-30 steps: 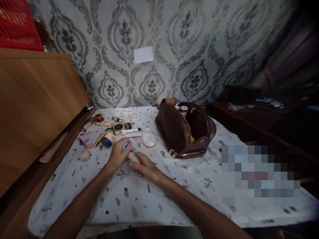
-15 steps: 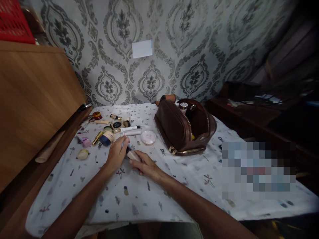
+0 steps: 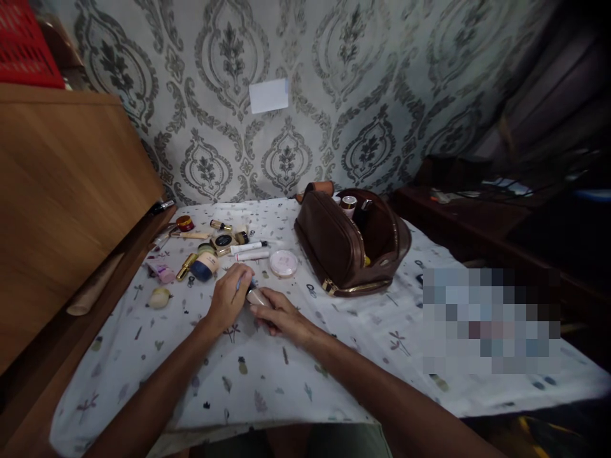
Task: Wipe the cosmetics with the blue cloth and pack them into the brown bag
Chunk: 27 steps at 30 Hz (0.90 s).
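My right hand (image 3: 279, 314) is closed round a beige cosmetic bottle (image 3: 258, 296) lying near the middle of the table. My left hand (image 3: 230, 296) is closed at the bottle's dark neck, pinching a small blue piece (image 3: 238, 282) that I cannot make out clearly. Both hands rest low on the white patterned tablecloth (image 3: 267, 375). A brown leather toiletry bag (image 3: 344, 251) stands open to the right of my hands, with small jars showing inside it.
Several cosmetics lie scattered at the back left: a round pink compact (image 3: 283, 263), white tubes (image 3: 249, 249), a blue-based jar (image 3: 205, 266), a beige sponge (image 3: 158, 297). A wooden cabinet (image 3: 62, 210) borders the left edge. Dark furniture stands at the right.
My left hand has closed further over the bottle's neck, hiding most of the blue piece. Both hands stay in nearly the same place; the view has shifted slightly.
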Motion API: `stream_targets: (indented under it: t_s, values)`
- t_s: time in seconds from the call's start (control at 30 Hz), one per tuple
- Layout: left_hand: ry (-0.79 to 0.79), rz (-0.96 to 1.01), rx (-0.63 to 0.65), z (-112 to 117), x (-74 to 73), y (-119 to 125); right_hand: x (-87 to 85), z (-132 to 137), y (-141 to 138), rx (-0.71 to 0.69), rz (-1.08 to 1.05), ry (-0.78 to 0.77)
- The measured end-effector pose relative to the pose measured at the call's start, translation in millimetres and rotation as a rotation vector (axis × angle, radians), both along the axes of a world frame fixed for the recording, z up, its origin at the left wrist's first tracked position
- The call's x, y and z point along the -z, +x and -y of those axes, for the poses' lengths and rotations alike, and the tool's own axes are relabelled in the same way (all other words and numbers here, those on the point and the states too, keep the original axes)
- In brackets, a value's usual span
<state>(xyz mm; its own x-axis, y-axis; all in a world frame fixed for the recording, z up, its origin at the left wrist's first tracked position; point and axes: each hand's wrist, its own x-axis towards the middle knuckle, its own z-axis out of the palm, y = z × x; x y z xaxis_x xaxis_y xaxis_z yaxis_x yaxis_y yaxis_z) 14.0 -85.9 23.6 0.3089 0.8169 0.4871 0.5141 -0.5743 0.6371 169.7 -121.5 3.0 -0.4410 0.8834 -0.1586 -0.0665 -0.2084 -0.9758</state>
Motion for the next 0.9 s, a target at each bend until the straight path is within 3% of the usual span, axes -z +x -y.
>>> stream_targets:
  t_s: [0.13,0.3,0.43,0.53,0.6,0.67,0.77,0.9]
  values:
    - [-0.066,0.097,-0.018,-2.0,-2.7,-3.8,2.1,-1.9,-0.2,0.017,-0.009,0.033]
    - [-0.011,0.231,-0.22,-2.5,-3.4,-8.7,3.8,-4.7,0.9,0.186,0.081,0.259]
    - [0.174,-0.119,-0.073,4.2,7.4,-0.3,2.5,-2.4,2.1,0.303,0.273,0.444]
    - [0.189,-0.328,-0.093,8.3,13.4,8.6,-0.3,0.9,1.8,0.312,0.382,0.464]
    - [0.17,-0.347,-0.119,8.2,13.0,10.5,-2.3,2.6,1.7,0.29,0.418,0.467]
    - [0.139,-0.276,-0.108,5.8,9.4,8.2,-3.9,3.6,2.2,0.258,0.43,0.47]
    - [0.02,0.023,-0.076,0.4,1.3,1.5,-5.0,3.9,3.3,0.183,0.357,0.434]
    - [-0.295,0.373,-0.03,-2.9,-5.0,-0.7,-4.5,3.5,2.0,0.016,0.011,0.134]
